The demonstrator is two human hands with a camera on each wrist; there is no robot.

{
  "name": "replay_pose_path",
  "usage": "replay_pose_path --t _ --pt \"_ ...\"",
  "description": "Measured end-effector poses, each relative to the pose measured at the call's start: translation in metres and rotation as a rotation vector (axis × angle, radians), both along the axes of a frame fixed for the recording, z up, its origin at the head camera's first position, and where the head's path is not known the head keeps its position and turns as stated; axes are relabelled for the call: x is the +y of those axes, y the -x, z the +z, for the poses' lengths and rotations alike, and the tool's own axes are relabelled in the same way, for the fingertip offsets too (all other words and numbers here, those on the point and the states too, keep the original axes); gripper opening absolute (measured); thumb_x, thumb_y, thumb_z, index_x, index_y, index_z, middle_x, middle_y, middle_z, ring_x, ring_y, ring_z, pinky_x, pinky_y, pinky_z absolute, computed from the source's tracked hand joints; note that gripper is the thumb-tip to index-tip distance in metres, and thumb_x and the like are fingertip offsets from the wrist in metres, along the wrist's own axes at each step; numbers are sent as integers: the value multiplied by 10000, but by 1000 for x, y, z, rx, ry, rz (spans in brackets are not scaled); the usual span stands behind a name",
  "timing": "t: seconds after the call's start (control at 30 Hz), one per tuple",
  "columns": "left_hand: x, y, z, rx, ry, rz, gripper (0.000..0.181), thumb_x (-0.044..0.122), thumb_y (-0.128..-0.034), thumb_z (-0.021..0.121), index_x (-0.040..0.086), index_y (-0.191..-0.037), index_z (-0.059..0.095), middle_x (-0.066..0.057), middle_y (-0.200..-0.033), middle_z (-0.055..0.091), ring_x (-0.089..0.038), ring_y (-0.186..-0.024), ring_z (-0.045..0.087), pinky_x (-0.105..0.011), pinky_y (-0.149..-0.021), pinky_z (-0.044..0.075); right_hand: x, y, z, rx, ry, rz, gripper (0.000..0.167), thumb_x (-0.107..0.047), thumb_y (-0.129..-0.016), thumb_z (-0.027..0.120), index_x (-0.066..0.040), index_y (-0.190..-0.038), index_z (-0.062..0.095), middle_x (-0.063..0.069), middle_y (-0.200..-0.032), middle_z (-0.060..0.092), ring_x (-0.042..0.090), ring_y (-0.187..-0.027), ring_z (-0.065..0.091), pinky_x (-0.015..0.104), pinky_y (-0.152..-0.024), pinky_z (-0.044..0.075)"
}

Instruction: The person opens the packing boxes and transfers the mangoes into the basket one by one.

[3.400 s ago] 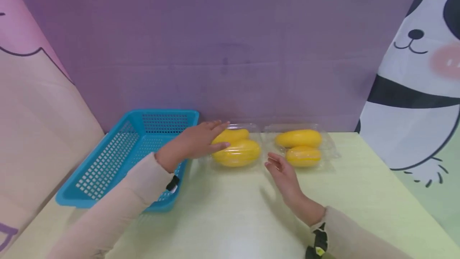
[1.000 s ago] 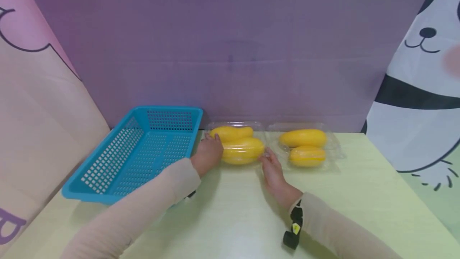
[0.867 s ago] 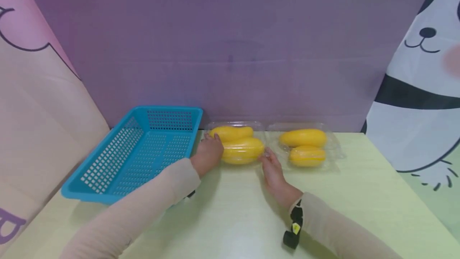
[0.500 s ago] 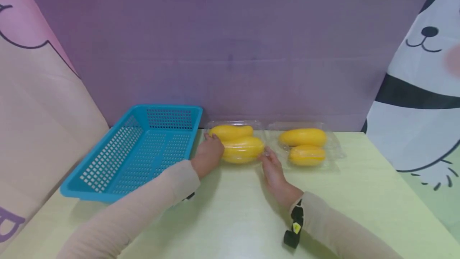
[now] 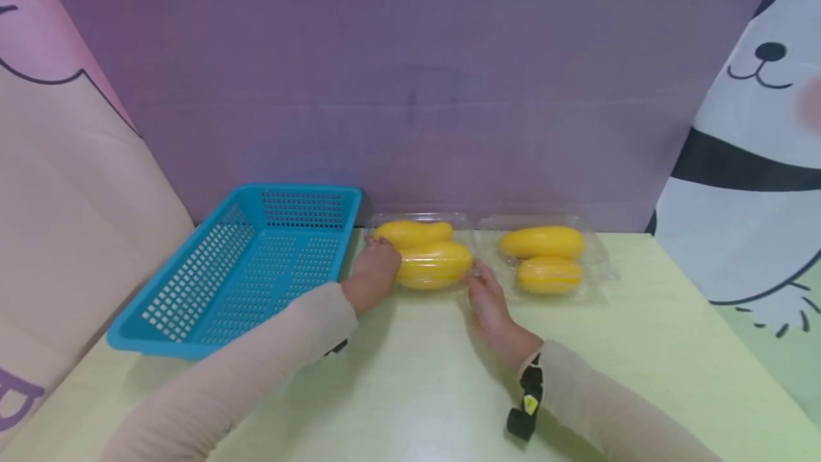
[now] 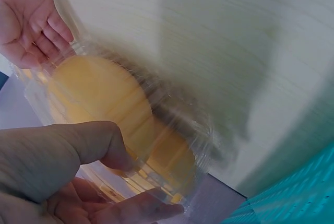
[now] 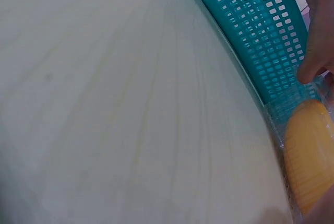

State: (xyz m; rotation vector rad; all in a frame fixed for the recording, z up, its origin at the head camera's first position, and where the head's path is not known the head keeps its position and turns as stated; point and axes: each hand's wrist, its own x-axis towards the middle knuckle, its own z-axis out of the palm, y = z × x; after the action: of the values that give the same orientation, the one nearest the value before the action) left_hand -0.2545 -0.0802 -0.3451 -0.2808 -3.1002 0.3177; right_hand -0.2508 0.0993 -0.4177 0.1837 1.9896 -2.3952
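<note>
A clear plastic fruit box [image 5: 457, 222] with two yellow oblong fruits [image 5: 433, 265] inside sits on the table by the back cloth. My left hand [image 5: 373, 271] holds its left end; in the left wrist view the thumb [image 6: 104, 143] lies over the box's edge and the fingers are under it. At the opposite end, my right hand [image 5: 489, 305] grips the box's near right corner with its fingertips. The right wrist view catches one fruit [image 7: 309, 153] under the plastic, with most of the right hand out of frame.
A second clear box [image 5: 595, 257] with two more yellow fruits lies just right of the first. To the left stands a blue perforated basket [image 5: 234, 262] with nothing in it. A purple cloth [image 5: 410, 91] rises behind the table [image 5: 410, 391].
Since the oldest frame, my left hand has come down to the box's left end and my right hand has moved left onto its right corner. Over the last second both hold almost still.
</note>
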Motion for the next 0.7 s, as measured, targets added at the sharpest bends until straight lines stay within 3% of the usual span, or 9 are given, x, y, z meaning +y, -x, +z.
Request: replay_pose_path --t 0.3,0.7 --pt "-1 1 -2 53 38 -50 338 -45 -912 467 -91 -1233 563 -222 -1287 551 -417 -1195 505 -302 -550 560 0 1 -2 5 1 6 600 -9 -910 440 9 -1473 231 207 -1490 260 306 -1332 276 419 -1143 198" --pt "0 5 -5 58 103 -72 317 -48 -912 460 -79 -1195 599 -236 -1262 565 -422 -1171 522 -280 -519 548 -1 1 -2 11 -43 -10 575 -27 -921 441 -7 -1468 264 206 -1395 351 216 -1115 404 363 -1041 322"
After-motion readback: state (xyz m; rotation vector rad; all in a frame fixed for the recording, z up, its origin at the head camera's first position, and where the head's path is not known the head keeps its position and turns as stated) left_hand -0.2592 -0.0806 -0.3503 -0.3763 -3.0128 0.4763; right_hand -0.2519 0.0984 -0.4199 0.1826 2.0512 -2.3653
